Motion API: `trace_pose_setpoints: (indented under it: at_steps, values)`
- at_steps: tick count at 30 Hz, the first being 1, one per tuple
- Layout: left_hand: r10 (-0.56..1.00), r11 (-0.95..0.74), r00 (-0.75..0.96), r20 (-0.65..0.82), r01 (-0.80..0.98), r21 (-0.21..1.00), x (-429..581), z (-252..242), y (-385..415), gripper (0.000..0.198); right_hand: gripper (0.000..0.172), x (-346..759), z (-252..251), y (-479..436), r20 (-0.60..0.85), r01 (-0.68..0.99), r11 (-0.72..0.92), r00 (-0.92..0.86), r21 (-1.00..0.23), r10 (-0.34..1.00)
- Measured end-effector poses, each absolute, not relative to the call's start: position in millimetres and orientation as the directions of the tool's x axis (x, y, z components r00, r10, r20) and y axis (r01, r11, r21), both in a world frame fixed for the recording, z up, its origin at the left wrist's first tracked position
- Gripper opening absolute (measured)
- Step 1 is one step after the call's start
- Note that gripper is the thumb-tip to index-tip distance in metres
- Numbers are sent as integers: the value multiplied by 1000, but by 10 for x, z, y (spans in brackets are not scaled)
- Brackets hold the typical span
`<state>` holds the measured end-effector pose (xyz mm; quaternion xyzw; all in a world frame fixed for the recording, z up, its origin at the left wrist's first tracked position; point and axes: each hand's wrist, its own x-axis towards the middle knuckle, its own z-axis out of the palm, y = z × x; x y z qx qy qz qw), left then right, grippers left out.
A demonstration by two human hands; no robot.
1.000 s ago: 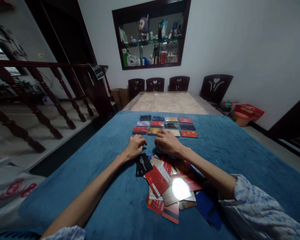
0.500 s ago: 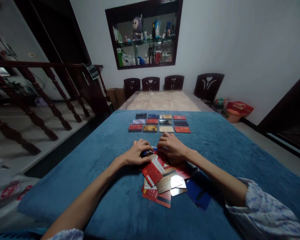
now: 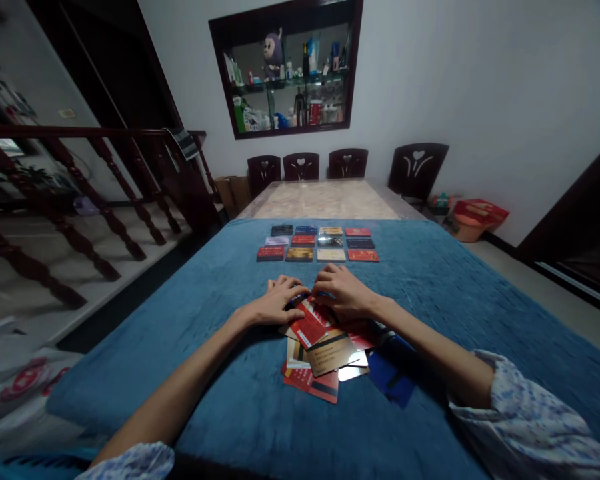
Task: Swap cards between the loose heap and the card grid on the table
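Observation:
A loose pile of plastic cards lies on the blue cloth in front of me. A red card [image 3: 310,328] rests near its top, with a gold card [image 3: 333,350] overlapping below it. My left hand [image 3: 275,303] curves around the pile's far left edge, thumb by the red card and fingers bent over the cards. At the far right edge, my right hand [image 3: 343,293] has its fingers curled down onto the cards, their tips partly hidden. A blue card [image 3: 393,373] sticks out at lower right, and a red card with a dark stripe [image 3: 310,383] at the near side.
Beyond my hands, small card stacks stand in rows, among them a gold stack [image 3: 299,254] and a cream stack [image 3: 331,255]. The blue cloth [image 3: 220,400] covers the near part of the table. Dark chairs [image 3: 349,164] line the far end.
The red card has shifted up and left under my left thumb, and pale cards near it are now covered. Both hands stay at the pile, with small finger movements.

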<state>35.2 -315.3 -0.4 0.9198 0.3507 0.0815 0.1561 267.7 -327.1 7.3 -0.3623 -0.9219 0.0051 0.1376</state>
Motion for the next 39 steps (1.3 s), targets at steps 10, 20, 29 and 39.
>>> trace_pose_setpoints:
  at_steps: [10,20,29,39]
  values:
    - [765,-639,641,68,739,214,496,-53,-3127,33,21,2689,155,-3319,231,673,728,-694,-128,682]
    - [818,-575,557,143,797,186,613,-115,-3027,21,49,2617,171,-3421,80,737,675,-671,-45,738]
    - [788,-615,594,162,749,247,530,-115,-3048,15,42,2659,168,-3369,41,782,622,-621,-40,783]
    - [712,-700,671,207,658,277,389,-64,-3126,24,31,2750,148,-3286,74,742,669,-665,-48,743]
